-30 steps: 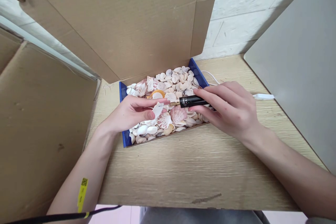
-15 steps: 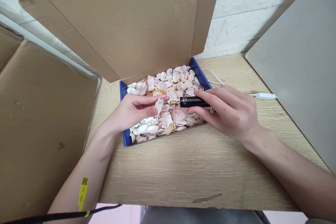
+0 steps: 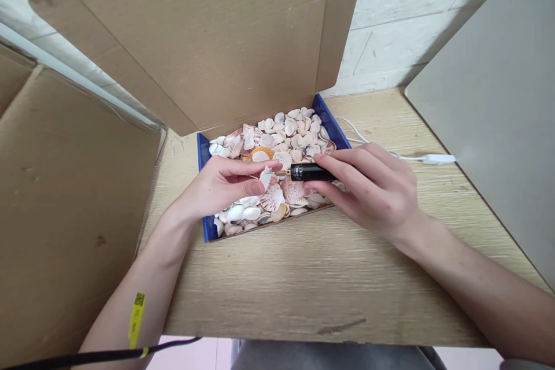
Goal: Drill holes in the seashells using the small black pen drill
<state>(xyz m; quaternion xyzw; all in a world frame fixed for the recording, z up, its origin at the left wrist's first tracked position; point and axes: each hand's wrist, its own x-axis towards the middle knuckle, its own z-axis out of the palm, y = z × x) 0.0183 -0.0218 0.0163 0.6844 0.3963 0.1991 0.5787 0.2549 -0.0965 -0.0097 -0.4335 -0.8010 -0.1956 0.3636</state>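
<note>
Between thumb and fingers, my left hand (image 3: pixel 217 186) pinches a white seashell (image 3: pixel 265 176). A slim black mini drill (image 3: pixel 313 171) with a brass-coloured chuck lies in the closed fingers of my right hand (image 3: pixel 373 185). Its thin bit points left and reaches the held shell; whether it goes through I cannot tell. Both hands are over a shallow blue-sided box (image 3: pixel 333 121) filled with seashells. A red-and-white ribbed scallop shell (image 3: pixel 272 198) lies just below the held one, and an orange shell (image 3: pixel 261 152) sits behind it.
A tall cardboard flap (image 3: pixel 208 29) rises behind the box, and another cardboard piece (image 3: pixel 73 214) stands at the left. On the right is a grey panel (image 3: pixel 489 92). A white cable with a small inline piece (image 3: pixel 437 159) runs over the wooden table (image 3: pixel 277 283).
My right hand has moved slightly left with the drill, bringing the bit closer to the shell. The shell in my left hand has shifted a little to the right.
</note>
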